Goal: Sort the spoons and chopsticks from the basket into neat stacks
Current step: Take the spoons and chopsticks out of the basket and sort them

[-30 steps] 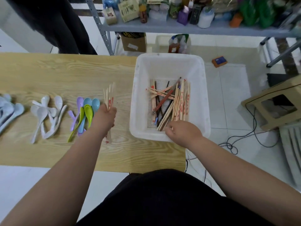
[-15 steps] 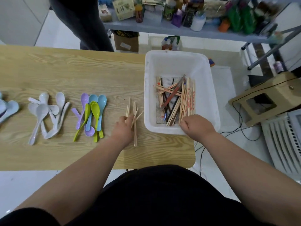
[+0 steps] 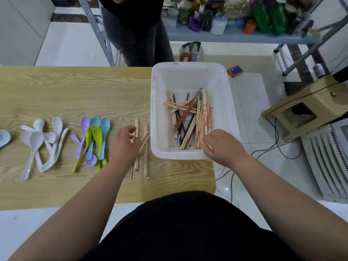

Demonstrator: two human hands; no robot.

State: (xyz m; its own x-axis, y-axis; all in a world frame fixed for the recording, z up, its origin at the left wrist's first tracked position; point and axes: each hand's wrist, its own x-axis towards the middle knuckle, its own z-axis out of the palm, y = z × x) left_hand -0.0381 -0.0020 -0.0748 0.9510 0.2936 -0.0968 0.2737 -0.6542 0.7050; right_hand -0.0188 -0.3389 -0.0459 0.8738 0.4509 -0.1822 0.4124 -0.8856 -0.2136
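Observation:
A white basket (image 3: 156,110) stands on the right end of the wooden table (image 3: 75,91) and holds a jumble of pale, red and dark chopsticks (image 3: 190,117). My right hand (image 3: 223,146) lies over its near right corner, fingers curled onto the near ends of the pale chopsticks. Several pale chopsticks (image 3: 145,159) lie loosely fanned on the table just left of the basket. My left hand (image 3: 126,144) rests over them with relaxed fingers. Further left are the coloured spoons (image 3: 94,136) and then the white spoons (image 3: 41,144), each in a loose pile.
A pale blue spoon (image 3: 3,136) shows at the left edge. Another person (image 3: 135,25) stands at the table's far side. A cluttered shelf (image 3: 235,32) is behind the basket. On the floor to the right are a beige stool (image 3: 301,110), a white appliance (image 3: 327,162) and cables (image 3: 273,147).
My left hand, which held a bundle of chopsticks upright, has laid them on the table beside the basket and let go. My right hand has stayed at the basket's near edge.

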